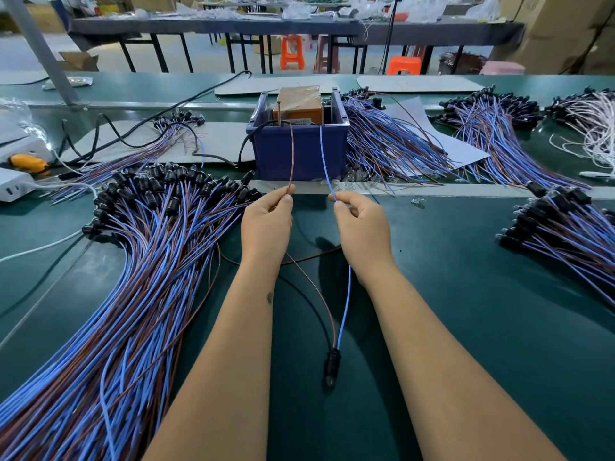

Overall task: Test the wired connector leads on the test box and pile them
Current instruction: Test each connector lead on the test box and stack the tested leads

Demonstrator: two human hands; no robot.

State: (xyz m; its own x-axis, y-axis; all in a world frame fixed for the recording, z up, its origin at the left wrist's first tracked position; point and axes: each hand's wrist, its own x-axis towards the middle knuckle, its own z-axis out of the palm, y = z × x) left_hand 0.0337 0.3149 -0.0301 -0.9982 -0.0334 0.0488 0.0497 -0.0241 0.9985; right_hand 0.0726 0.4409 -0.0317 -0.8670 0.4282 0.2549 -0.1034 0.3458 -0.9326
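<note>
Left hand (266, 224) pinches the brown wire (291, 154) between thumb and forefinger, other fingers curled loosely; right hand (361, 227) pinches the blue wire (325, 158) the same way. You hold both a little back from their free ends, and those ends reach up toward the two upright pins at the top of the test box (298, 104), the orange unit sitting in the blue bin (298, 151). Whether the tips touch the pins cannot be told from here. Both wires run back under your hands to one black connector (332, 366), which hangs or lies low between your forearms over the green bench (466, 294).

Handling, as a judgement: the lead is very light and limp. The thin wires bend and sway, so holding far from the tip gives poor aim. Keep your pinch near the ends, as now, and steady each tip onto its own pin. The insulation looks smooth, so a fingertip pinch could slip if the connector snags. The bared tips are likely fine and easily bent, so don't jab.

Big fanned pile of leads (143, 261) lies just left of your left arm, connectors at the far end. More bundles (392, 141) sit right of the bin, and another bundle (572, 227) lies at far right. Which pile is tested isn't certain.
</note>
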